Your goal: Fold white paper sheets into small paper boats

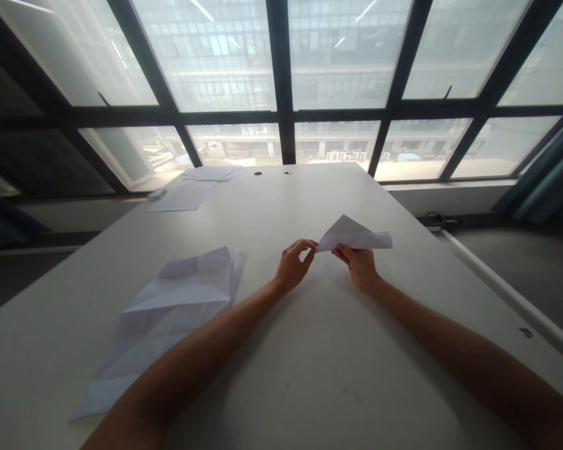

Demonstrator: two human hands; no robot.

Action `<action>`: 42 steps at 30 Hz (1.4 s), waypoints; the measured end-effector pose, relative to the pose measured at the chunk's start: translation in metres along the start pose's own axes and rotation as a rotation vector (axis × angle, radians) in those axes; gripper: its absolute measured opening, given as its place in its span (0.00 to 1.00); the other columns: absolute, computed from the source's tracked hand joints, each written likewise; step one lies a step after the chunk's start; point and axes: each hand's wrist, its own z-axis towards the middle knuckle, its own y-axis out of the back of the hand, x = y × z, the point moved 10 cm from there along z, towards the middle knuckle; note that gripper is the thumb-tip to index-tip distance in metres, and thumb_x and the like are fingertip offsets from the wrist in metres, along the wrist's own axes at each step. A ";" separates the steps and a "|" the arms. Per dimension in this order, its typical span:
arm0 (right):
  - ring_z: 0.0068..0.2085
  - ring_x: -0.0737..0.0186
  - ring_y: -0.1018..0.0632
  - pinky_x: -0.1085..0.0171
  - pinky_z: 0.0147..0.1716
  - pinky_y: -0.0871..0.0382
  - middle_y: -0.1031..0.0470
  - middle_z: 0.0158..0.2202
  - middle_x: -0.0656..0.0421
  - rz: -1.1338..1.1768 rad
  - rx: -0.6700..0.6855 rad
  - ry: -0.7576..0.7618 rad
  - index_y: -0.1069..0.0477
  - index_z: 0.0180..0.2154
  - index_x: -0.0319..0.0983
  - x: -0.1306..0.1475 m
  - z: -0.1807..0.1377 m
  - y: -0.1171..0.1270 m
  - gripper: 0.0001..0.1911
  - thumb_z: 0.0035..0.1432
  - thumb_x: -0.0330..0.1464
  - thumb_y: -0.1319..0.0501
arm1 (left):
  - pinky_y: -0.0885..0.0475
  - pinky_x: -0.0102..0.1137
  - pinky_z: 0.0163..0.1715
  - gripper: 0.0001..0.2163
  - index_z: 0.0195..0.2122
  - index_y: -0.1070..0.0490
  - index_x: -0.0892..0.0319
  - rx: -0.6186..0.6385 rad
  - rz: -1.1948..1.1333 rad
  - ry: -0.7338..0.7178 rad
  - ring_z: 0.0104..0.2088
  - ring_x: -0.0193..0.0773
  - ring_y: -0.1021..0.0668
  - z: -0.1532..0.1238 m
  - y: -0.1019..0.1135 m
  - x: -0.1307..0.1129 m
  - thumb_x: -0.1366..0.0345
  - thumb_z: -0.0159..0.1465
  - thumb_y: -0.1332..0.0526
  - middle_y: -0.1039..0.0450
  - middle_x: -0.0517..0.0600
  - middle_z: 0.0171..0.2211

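Observation:
Both my hands are on a folded sheet of white paper, which has a raised triangular peak and a narrow strip sticking out to the right. My left hand pinches its left tip between thumb and fingers. Along the lower edge, my right hand grips the paper with the thumb in front; some of its fingers are hidden behind the fold. The folded paper is held just above the white table.
Left of my left forearm lies a creased, partly unfolded paper. Flat sheets rest at the table's far left. Two dark holes show near the far edge. A small dark-marked piece is at the right edge. Windows stand beyond.

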 end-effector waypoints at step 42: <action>0.28 0.61 0.21 0.58 0.36 0.21 0.20 0.28 0.57 -0.143 0.175 -0.063 0.22 0.30 0.35 -0.001 -0.009 -0.017 0.18 0.38 0.39 0.23 | 0.32 0.27 0.26 0.15 0.30 0.23 0.63 0.103 -0.281 0.424 0.25 0.33 0.26 -0.007 -0.017 0.046 0.53 0.59 0.33 0.25 0.48 0.24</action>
